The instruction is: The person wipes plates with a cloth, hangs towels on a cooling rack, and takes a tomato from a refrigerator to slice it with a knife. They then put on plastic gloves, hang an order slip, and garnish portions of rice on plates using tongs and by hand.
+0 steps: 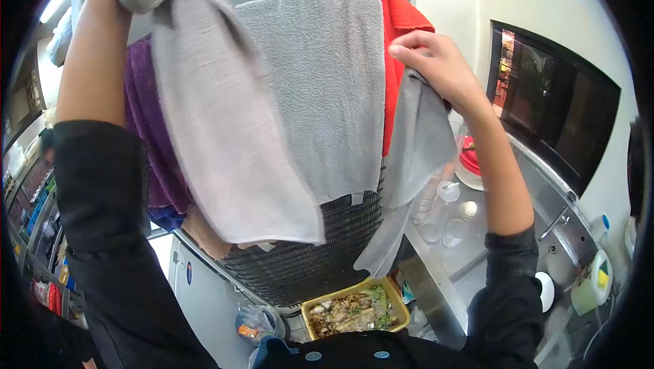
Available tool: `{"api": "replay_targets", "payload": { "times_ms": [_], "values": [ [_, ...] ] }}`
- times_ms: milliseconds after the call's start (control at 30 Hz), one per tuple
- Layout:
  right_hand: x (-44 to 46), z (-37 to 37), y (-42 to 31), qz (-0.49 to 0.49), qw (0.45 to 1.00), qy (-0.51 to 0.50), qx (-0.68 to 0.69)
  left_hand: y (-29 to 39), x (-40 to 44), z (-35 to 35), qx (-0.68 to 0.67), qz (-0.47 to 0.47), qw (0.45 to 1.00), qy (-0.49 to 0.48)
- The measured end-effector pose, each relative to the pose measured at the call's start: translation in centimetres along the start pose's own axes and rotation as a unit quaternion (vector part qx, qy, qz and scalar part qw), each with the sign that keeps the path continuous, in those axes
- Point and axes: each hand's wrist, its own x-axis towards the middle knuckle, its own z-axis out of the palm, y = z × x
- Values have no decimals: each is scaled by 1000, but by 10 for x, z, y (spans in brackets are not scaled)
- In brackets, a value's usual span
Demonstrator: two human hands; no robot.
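Note:
My right hand [426, 62] is raised at the right of the rack, its fingers pinched on a dark grey cloth [422, 137] that hangs down. At the top left, my left arm reaches up to a light grey cloth [225, 131], which hangs in a long strip; the fingers of my left hand are hidden by the cloth or cut off by the frame. Behind, a grey towel [327, 83] is draped over a black woven rack [306, 253]. A red towel [393, 97] and a purple towel [146, 117] hang on either side of it.
Below stands a yellow tub [406, 314] of food scraps. On the right are a steel counter [470, 267] with clear plastic containers [432, 226], a sink [558, 260] and a green container [587, 295]. A grey bin [276, 325] is at the lower left; shelves [37, 219] line the far left.

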Motion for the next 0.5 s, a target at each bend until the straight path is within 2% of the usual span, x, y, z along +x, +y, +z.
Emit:
{"api": "replay_targets", "payload": {
  "times_ms": [33,100,133,200,233,333,400,467,500],
  "values": [
    [8,6,4,2,1000,1,0,5,-2,11,153,-65,986,19],
    [25,17,11,41,998,17,-38,10,-5,25,239,-131,962,18],
    [32,21,17,43,998,19,-39,13,-7,31,255,-148,955,22],
    [44,27,25,-51,989,54,-131,16,-8,38,276,-176,945,20],
    [48,23,20,-52,988,55,-133,20,-7,41,284,-183,941,25],
    [63,-3,1,-131,963,155,-174,32,-3,49,308,-208,928,35],
    [77,-21,-24,-133,967,155,-154,43,-9,61,314,-217,924,33],
    [82,-34,-55,-133,970,152,-133,61,-14,74,296,-163,935,-110],
    [83,-35,-76,-60,991,105,-48,54,-6,88,331,-230,910,-96]
  ]
}}
